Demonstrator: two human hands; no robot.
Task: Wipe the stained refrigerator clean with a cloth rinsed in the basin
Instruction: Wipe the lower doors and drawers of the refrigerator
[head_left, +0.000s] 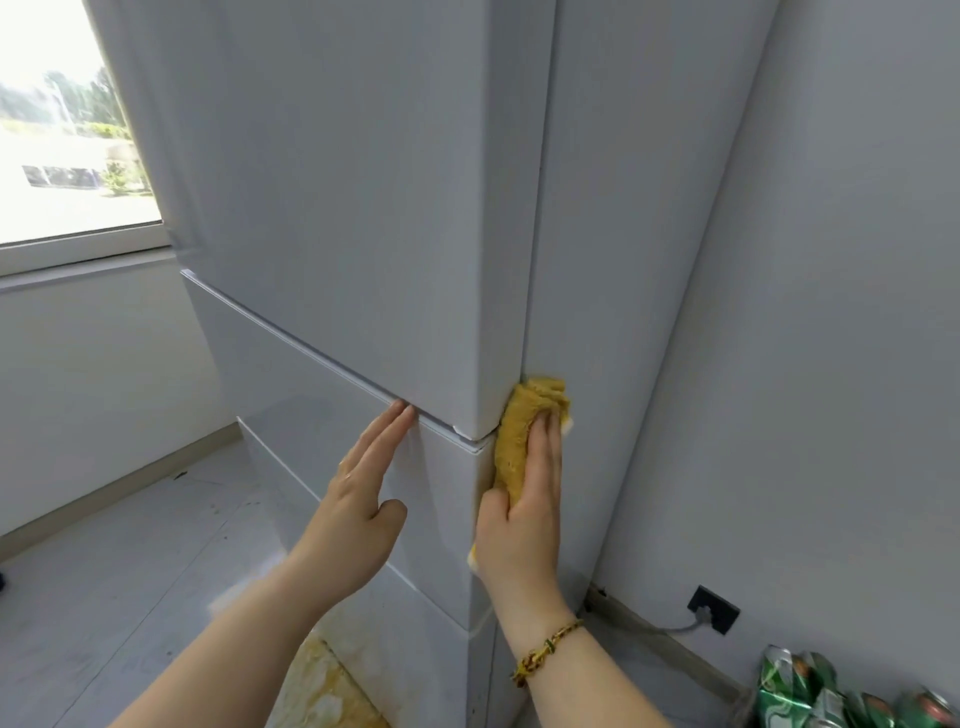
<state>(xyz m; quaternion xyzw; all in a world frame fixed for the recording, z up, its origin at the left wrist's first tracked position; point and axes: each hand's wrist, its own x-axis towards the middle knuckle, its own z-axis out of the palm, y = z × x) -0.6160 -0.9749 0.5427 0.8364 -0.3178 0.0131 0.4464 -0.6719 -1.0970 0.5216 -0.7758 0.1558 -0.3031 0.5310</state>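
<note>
Where the refrigerator (337, 208) turns its corner, a yellow cloth (519, 431) is pressed to its side by the right hand (519, 519), fingers straight. The left hand (358, 499) is laid flat on its front. Yellow-stained floor (322, 675) is seen at its foot, a window (67, 130) to its left.

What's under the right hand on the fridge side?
A yellow cloth, pressed flat by the right hand against the side of the refrigerator beside the door corner. The panel beneath the cloth is covered, so any stain there cannot be seen.
</note>
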